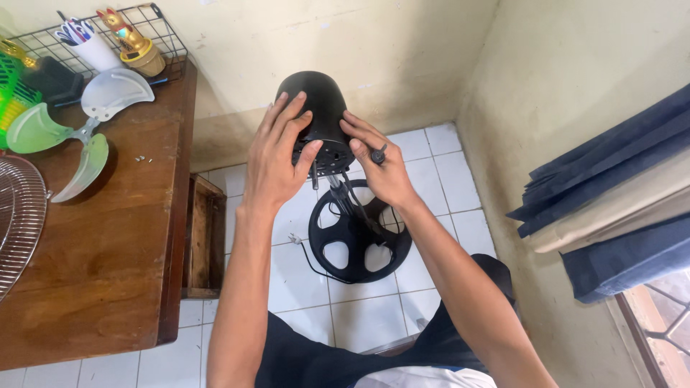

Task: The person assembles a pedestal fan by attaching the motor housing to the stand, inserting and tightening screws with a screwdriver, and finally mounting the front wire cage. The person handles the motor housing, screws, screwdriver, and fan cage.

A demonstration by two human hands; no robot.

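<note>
While the table (108,273) fills the nine o'clock side, its wire basket (162,29) at eleven holds a cup (97,52) of pens and a gold figurine (135,44). At centre, the left hand (277,162) and right hand (381,169) clasp the black motor housing (320,108), fingers spread flat against it.

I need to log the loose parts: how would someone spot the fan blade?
Look at the brown wooden table on the left. Near its back edge, before the wire rack, lies the fan blade: three translucent pale paddles on one hub, unlike the round wire grille beside it.
</note>
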